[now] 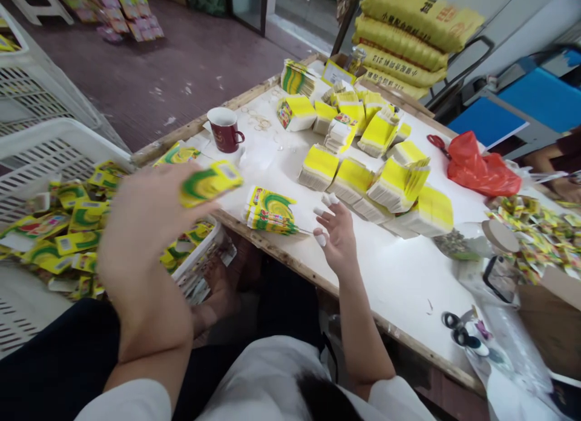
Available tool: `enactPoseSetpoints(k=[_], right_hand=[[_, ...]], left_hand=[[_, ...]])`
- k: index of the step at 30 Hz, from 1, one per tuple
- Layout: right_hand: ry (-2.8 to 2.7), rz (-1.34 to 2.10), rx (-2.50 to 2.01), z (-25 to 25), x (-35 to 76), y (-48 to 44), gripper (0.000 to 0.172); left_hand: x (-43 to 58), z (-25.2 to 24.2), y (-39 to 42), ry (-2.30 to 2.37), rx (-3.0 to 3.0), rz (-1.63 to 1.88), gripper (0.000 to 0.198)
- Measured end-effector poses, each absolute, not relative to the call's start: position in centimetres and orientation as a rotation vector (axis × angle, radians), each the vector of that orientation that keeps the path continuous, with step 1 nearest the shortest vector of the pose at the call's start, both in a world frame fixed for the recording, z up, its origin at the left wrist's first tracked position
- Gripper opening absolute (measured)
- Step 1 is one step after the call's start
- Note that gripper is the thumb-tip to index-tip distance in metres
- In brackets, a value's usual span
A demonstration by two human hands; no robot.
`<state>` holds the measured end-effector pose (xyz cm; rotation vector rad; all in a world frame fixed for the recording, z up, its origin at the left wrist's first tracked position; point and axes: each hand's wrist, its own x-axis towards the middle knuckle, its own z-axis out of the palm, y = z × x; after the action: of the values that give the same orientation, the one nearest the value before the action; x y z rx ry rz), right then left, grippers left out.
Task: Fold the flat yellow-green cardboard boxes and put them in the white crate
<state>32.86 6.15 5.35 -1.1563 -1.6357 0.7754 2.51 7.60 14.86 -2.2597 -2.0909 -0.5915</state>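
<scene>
My left hand (147,218), blurred by motion, is raised over the table's left edge and holds a small yellow-green packet (211,184). My right hand (336,236) hovers above the white table (394,288) with its fingers apart and white covers on several fingertips; nothing is in it. Between the hands, a pile of flat yellow-green packets (271,210) lies near the front edge. Beyond my right hand stand bundles of yellow-topped cards (353,178) in rows.
A dark red mug (226,130) stands at the back left. White baskets (59,133) with packets are at left. Scissors (458,327), a red bag (482,167) and loose packets (540,233) lie at right, near another person's hand (565,188).
</scene>
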Motion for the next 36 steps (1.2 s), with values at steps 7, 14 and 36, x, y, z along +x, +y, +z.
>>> enactPoseSetpoints(k=[7,14,36], right_hand=[[-1.575,0.618,-1.633,0.8,33.6,6.0,0.071],[-1.665,0.708,-1.712,-1.4,32.4,5.3,0.091],[-1.954,0.264,-1.573,5.9,35.7,7.8,0.040]], left_hand=[[0.5,11.0,11.0,-2.340,-2.168,-0.837,0.085],[6.1,5.5,14.3,-2.555,-2.742,-0.613,0.072],[10.1,3.8,14.1,-2.631,-2.638,-0.725,0.064]])
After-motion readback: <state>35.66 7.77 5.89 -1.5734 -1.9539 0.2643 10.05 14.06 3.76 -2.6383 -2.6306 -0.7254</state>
